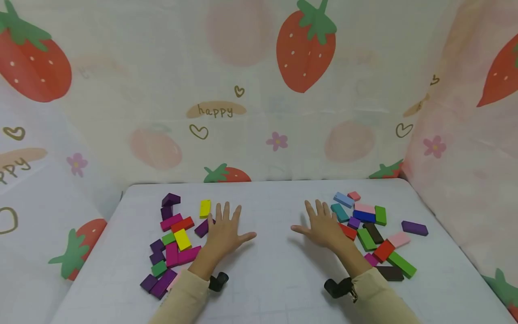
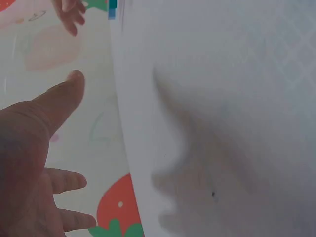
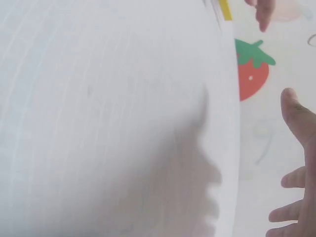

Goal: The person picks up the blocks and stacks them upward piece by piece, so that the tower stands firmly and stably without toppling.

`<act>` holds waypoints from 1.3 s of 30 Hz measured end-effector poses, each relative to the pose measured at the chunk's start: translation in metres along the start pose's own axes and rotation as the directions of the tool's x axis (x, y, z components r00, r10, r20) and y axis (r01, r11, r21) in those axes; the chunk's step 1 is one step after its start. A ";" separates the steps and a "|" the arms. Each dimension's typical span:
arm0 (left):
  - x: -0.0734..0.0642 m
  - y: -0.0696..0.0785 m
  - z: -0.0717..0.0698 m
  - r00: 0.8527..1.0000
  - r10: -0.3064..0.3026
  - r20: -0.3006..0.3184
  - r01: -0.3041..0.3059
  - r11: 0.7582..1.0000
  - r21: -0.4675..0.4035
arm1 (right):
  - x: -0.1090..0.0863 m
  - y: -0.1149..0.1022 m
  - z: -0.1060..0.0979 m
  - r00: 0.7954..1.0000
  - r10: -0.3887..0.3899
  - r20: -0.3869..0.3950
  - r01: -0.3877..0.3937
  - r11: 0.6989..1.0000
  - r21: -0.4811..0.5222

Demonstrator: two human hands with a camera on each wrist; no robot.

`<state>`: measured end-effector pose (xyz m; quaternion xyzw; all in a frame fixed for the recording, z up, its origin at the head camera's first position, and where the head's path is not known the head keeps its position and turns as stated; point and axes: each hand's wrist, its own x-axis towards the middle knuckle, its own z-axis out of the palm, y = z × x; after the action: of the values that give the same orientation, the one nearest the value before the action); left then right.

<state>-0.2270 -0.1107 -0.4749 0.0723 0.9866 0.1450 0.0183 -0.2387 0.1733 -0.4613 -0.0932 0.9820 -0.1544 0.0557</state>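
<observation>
Both hands are held out with fingers spread, palms toward the white table (image 1: 275,270); neither holds anything. In the head view my left hand (image 1: 223,231) is beside the left group of blocks, nearest a dark purple block (image 1: 201,228) that it partly hides and a yellow block (image 1: 205,209). My right hand (image 1: 323,227) is at the inner edge of the right group, nearest a red block (image 1: 348,231) and a teal block (image 1: 339,213). Shadows lie on the table below the hands. The left wrist view shows the left thumb (image 2: 61,98) extended; the right wrist view shows the right thumb (image 3: 296,113) extended.
The left group also has magenta blocks (image 1: 171,254), a green block (image 1: 159,268) and several purple ones. On the right are a blue block (image 1: 364,216), green blocks (image 1: 402,264), dark brown blocks (image 1: 390,273) and a separate purple block (image 1: 414,228). Behind hangs a strawberry-print cloth (image 1: 259,153).
</observation>
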 end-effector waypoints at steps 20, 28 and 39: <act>-0.004 -0.065 -0.037 0.991 -0.099 0.095 0.106 0.991 -0.076 | -0.020 0.059 -0.024 0.996 0.067 0.057 -0.069 0.997 0.031; -0.006 -0.068 -0.038 0.971 -0.146 0.188 0.164 0.983 -0.082 | -0.024 0.074 -0.023 0.988 0.106 0.116 -0.103 0.994 -0.031; -0.005 -0.069 -0.039 0.978 -0.128 0.164 0.144 0.986 -0.088 | -0.027 0.076 -0.026 0.984 0.121 0.133 -0.123 0.992 0.002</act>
<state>-0.2333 -0.1880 -0.4576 0.0147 0.9763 0.1860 0.1098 -0.2285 0.2575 -0.4585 -0.0427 0.9792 -0.1490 0.1308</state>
